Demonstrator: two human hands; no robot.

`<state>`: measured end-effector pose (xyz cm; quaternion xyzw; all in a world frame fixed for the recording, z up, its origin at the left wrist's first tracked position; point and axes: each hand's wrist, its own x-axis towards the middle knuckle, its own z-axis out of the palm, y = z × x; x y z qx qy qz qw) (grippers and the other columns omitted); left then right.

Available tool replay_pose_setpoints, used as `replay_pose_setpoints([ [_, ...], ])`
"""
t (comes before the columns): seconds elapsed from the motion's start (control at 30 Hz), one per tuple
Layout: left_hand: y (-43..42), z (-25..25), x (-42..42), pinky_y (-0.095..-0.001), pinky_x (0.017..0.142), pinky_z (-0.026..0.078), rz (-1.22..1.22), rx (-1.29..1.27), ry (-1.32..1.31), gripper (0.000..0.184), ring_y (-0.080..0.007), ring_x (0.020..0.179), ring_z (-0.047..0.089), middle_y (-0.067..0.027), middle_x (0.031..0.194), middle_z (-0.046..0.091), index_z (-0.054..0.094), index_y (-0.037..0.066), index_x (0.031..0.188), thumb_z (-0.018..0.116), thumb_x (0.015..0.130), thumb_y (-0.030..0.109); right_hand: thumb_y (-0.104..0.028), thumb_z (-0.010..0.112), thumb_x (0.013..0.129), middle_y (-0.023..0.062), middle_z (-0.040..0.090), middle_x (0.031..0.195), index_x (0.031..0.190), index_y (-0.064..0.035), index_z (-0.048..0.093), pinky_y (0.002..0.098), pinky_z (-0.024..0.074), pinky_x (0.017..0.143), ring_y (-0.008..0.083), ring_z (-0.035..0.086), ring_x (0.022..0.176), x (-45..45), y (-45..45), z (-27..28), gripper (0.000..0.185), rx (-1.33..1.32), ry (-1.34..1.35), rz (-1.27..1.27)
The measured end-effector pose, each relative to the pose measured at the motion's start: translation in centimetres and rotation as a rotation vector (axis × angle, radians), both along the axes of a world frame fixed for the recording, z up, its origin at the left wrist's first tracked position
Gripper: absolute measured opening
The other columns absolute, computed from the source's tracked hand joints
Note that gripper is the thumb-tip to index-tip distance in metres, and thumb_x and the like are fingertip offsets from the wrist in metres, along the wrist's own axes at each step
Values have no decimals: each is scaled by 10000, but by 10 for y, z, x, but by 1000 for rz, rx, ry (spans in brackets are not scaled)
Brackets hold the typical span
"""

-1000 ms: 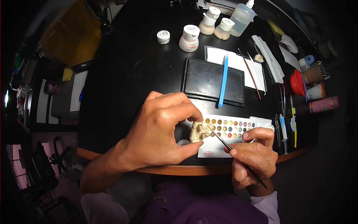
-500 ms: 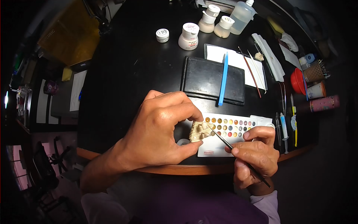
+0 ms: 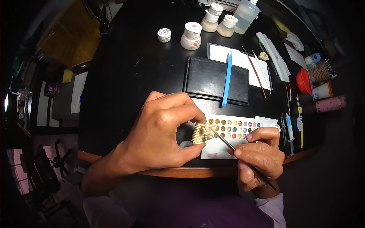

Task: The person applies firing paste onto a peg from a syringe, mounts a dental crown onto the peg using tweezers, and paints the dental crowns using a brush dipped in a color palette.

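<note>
A glossy black tabletop with an orange-brown edge carries a black rectangular case, a blue flat stick lying across it, and a white palette of round coloured wells. A dark office chair stands in the dim room. The left hand has its grip clamped on a cream grid-textured block bearing small tooth-like pieces, at the palette's left edge. The right hand's grip pinches a slim dark brush-like tool, tip at those pieces; contact is unclear.
</note>
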<state>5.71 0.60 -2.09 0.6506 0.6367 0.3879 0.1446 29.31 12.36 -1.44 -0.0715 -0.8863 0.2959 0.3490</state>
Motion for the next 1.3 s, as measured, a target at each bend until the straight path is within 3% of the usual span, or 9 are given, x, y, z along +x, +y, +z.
replay_pose_setpoints([
  [1.3,0,0,0,-327,787,417,-5,-9,4,363,-164,811,707,-23,871,727,784,73,907,917,576,139,-3,688,714,36,763,816,995,-71,806,319,504,744,230,611,882,-2,0,1,312,-12,8,-6],
])
